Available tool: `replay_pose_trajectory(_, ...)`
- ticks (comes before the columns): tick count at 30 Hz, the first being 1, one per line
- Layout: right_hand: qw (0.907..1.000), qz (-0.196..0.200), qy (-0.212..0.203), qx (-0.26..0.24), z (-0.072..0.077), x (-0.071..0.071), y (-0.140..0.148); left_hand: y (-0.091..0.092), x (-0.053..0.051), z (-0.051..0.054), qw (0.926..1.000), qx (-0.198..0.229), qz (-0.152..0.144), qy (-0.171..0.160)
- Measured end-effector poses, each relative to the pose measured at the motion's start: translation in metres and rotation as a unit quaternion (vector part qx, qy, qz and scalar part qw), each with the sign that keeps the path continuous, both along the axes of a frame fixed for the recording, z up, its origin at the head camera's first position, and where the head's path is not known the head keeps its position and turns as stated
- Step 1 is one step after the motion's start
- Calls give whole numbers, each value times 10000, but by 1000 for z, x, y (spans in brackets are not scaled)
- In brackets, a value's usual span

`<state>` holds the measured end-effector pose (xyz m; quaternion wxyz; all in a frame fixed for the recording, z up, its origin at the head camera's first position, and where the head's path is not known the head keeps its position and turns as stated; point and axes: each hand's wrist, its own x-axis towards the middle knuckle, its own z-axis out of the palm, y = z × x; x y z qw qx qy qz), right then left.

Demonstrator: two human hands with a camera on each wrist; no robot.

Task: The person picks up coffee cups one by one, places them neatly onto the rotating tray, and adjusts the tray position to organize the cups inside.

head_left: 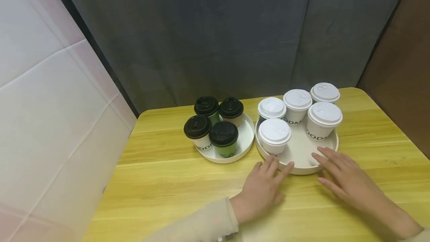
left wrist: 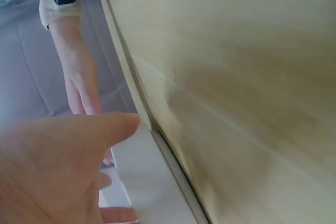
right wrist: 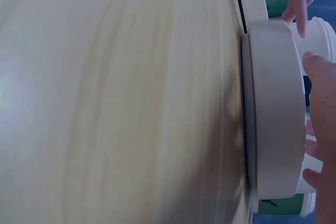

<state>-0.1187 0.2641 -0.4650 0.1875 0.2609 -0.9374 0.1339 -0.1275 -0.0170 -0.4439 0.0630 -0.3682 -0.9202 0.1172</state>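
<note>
A larger white round tray bears several paper cups with white lids. At its front left, my left hand reaches its fingertips to the rim, just below the nearest white-lidded cup. In the left wrist view, the thumb lies by the tray edge. My right hand is at the tray's front right, fingers spread over the rim; whether they touch it is unclear. The right wrist view has the tray's side wall beside this hand. Neither hand grips a cup.
Left of the larger tray stands a smaller white tray holding several black-lidded cups, among them a green one. Both trays stand on a yellow wood-grain table. A dark grey panel rises behind, a white one at left.
</note>
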Motion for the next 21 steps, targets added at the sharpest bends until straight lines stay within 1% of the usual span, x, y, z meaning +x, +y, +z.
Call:
replay_pose_trajectory(6,10000,0,-37,39,-1,2,-3,-12,-9,-4,9988,331,-269,253)
replay_pose_trajectory(7,10000,-8,-48,39,-1,2,-3,-13,-10,-4,9984,356,-303,311)
replay_pose_trajectory(10,10000,-30,-63,50,-1,4,-5,-16,-13,-1,9983,338,-360,319)
replay_pose_trajectory(14,9999,-57,-91,84,0,5,-7,-20,-16,2,9987,289,-401,135)
replay_pose_trajectory(21,9998,-44,-67,181,0,6,-10,-26,-24,3,9967,571,-550,-147)
